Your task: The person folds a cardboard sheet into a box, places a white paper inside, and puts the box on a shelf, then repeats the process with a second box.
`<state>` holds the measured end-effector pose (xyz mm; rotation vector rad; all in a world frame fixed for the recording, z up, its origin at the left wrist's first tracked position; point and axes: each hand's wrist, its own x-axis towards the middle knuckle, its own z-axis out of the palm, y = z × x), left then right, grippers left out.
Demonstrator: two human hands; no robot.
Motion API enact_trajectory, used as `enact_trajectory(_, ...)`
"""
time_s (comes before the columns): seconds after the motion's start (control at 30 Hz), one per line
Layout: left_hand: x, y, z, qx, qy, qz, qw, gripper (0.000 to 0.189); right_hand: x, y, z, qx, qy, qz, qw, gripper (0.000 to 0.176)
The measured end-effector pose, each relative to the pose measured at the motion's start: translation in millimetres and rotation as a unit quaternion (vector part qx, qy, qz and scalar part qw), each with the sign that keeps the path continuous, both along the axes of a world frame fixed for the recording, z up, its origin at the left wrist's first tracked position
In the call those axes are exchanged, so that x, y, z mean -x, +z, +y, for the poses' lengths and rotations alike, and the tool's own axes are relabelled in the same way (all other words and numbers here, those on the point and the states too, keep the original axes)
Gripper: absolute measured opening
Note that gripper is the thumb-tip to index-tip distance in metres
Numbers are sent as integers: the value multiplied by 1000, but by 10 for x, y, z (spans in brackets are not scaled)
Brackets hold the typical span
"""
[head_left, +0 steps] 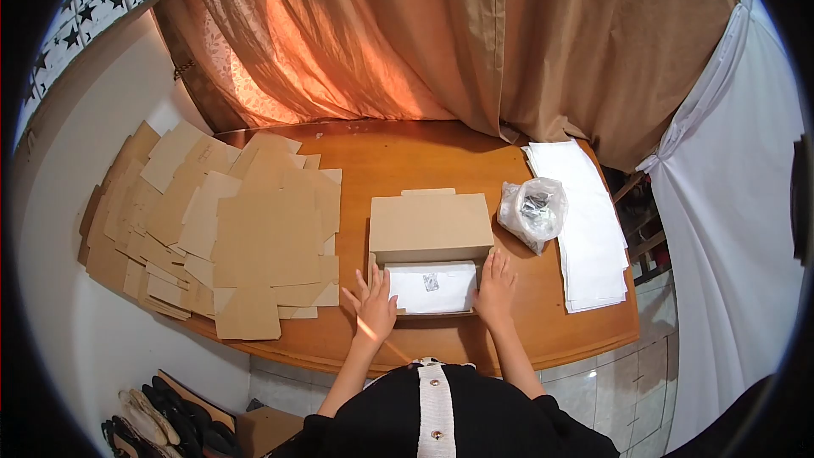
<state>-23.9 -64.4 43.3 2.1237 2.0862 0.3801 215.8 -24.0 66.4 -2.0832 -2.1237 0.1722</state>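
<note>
An open cardboard box (431, 225) stands on the table in front of me, its lid raised toward the back. White paper (454, 284) lines the inside, and a small packet with dark markings (431, 282) lies on it. My left hand (373, 305) rests at the box's left side with its fingers spread. At the opposite side, my right hand (496, 287) touches the right wall, fingers stretched out. Neither hand has anything in its grasp.
Flattened cardboard pieces (267, 229) lie in a heap on the left of the wooden table (407, 153). To the right are a clear plastic bag (534, 212) of small items and a stack of white paper sheets (585, 237). Curtains (560, 42) hang behind; shoes (174, 416) sit below left.
</note>
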Motion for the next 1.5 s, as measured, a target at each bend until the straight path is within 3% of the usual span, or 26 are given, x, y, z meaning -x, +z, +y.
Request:
enact_trajectory(0.13, -74, 387, 257, -9, 21, -18, 1000, 73, 61, -118, 92, -41, -18, -66, 997, 84)
enact_trajectory(0.17, -88, 370, 377, -51, 66, -79, 993, 74, 51, -101, 92, -43, -18, -66, 997, 84)
enact_trajectory(0.23, -85, 283, 609, -94, 107, -141, 980, 76, 47, 48, 69, -7, -3, 26, 1000, 83)
enact_trajectory(0.3, -78, 191, 793, -70, 205, -280, 935, 75, -2, 3, 76, -35, 10, 86, 996, 84)
enact_trajectory(0.33, -105, 149, 827, -46, 226, -252, 940, 67, -34, -23, 76, -61, 29, 145, 987, 84)
enact_trajectory(0.47, -67, 54, 835, -133, 151, -300, 932, 53, -33, -132, 145, -123, 8, 202, 972, 69)
enact_trajectory(0.53, -19, -37, 899, -220, 244, -540, 775, 42, -38, -197, 201, -143, -46, 373, 916, 58)
enact_trajectory(0.57, 34, -90, 899, -218, 243, -539, 776, 42, -78, -228, 199, -142, -49, 373, 916, 58)
enact_trajectory(0.6, 126, -188, 894, -185, 182, -662, 704, 41, -117, -176, 213, -85, -86, 503, 856, 61)
enact_trajectory(0.67, 428, -367, 900, -47, 61, -856, 510, 47, -206, -98, 228, 33, -152, 723, 673, 68)
enact_trajectory(0.7, 498, -342, 870, -46, 62, -856, 511, 47, -262, -120, 237, 34, -153, 723, 672, 68)
enact_trajectory(0.77, 593, -305, 785, 5, -80, -770, 632, 41, -389, -167, 249, 82, -145, 802, 573, 63)
enact_trajectory(0.8, 588, -246, 739, 5, -80, -770, 633, 41, -445, -136, 214, 103, -102, 772, 619, 56)
enact_trajectory(0.83, 571, -188, 696, 17, -109, -685, 720, 26, -434, -130, 185, 103, -102, 772, 619, 56)
enact_trajectory(0.87, 552, -132, 653, 30, -136, -589, 796, 18, -422, -125, 153, 104, -65, 743, 658, 58)
enact_trajectory(0.9, 547, -76, 606, 42, -160, -484, 860, 23, -405, -123, 117, 106, -29, 710, 696, 62)
enact_trajectory(0.93, 571, 36, 599, 34, -193, -339, 920, 46, -441, -245, 142, 96, -22, 710, 698, 69)
enact_trajectory(0.97, 540, 120, 501, 34, -190, -340, 920, 46, -484, -365, 130, 99, -21, 709, 698, 69)
enact_trajectory(1.03, 338, 436, 292, 52, -168, -80, 981, 63, -486, -402, 106, 18, 40, 511, 858, 67)
enact_trajectory(1.07, 291, 320, 249, 68, -209, -74, 973, 75, -471, -364, 66, 19, 41, 511, 858, 67)
enact_trajectory(1.13, 110, 383, 88, 58, -221, -63, 971, 77, -282, 132, -161, -8, 52, 206, 977, 71)
enact_trajectory(1.17, 31, 400, 28, 49, -233, -52, 970, 79, -201, 304, -249, -8, 52, 205, 977, 71)
enact_trajectory(1.23, -26, 290, 23, 2, -222, 12, 975, 81, -77, 508, -379, 27, 136, 72, 988, 76)
enact_trajectory(1.4, -30, 186, 21, -77, -208, 98, 970, 78, -141, 202, -384, -28, 144, 79, 986, 70)
enact_trajectory(1.5, -5, 258, 32, -38, -215, 80, 973, 76, -155, 215, -384, -43, 145, 112, 982, 62)
